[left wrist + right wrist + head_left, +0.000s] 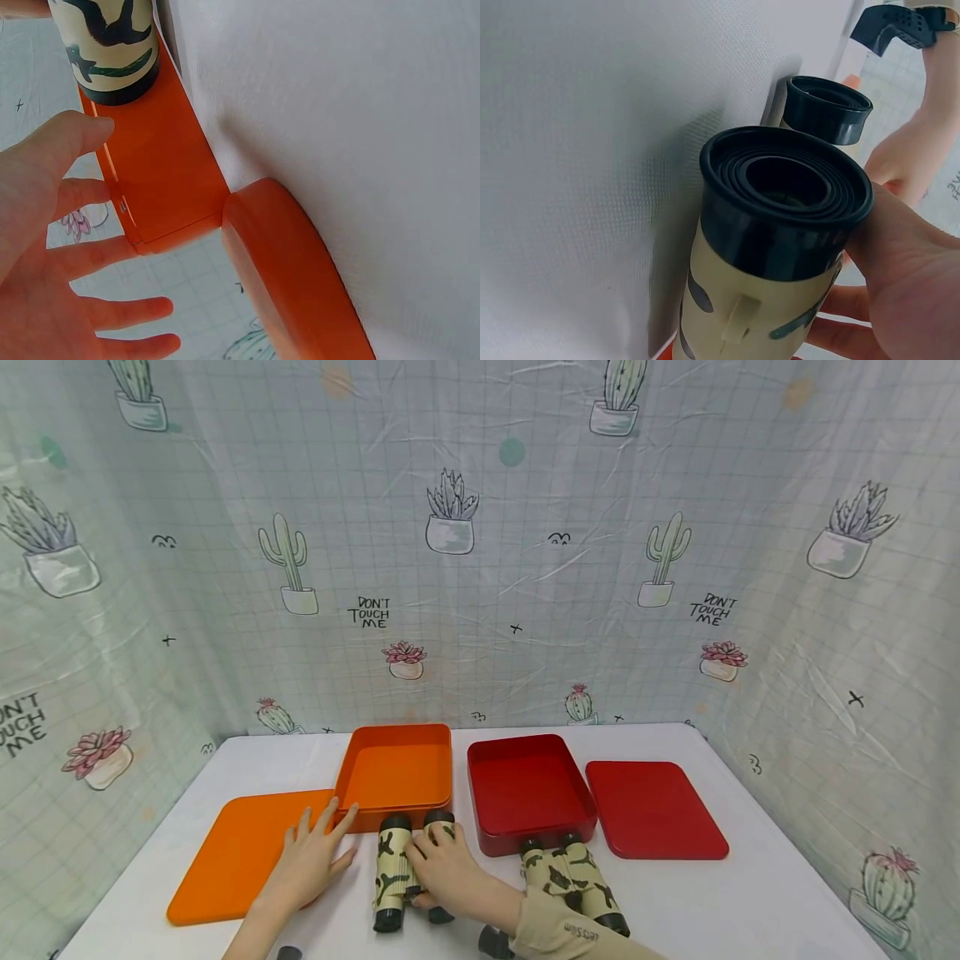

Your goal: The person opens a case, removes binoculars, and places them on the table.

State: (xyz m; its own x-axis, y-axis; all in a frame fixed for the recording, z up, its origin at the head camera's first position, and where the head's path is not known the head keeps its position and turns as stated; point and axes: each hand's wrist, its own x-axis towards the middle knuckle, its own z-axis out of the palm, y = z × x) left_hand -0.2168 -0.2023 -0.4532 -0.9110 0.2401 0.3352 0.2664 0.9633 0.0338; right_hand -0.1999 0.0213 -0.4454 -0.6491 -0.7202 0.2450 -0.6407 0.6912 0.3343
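Camouflage binoculars lie on the white table in front of an open orange box. My right hand holds their right barrel from above; in the right wrist view, the thumb and fingers lie along the barrel below its black eyecup. My left hand has its fingers spread over the orange lid, with fingertips at the box's near left corner. In the left wrist view, that hand shows straight fingers beside the box wall, holding nothing.
A second pair of camouflage binoculars leans at the front of an open red box, partly behind my right sleeve. Right of that box lies a red lid. A cactus-print curtain surrounds the table.
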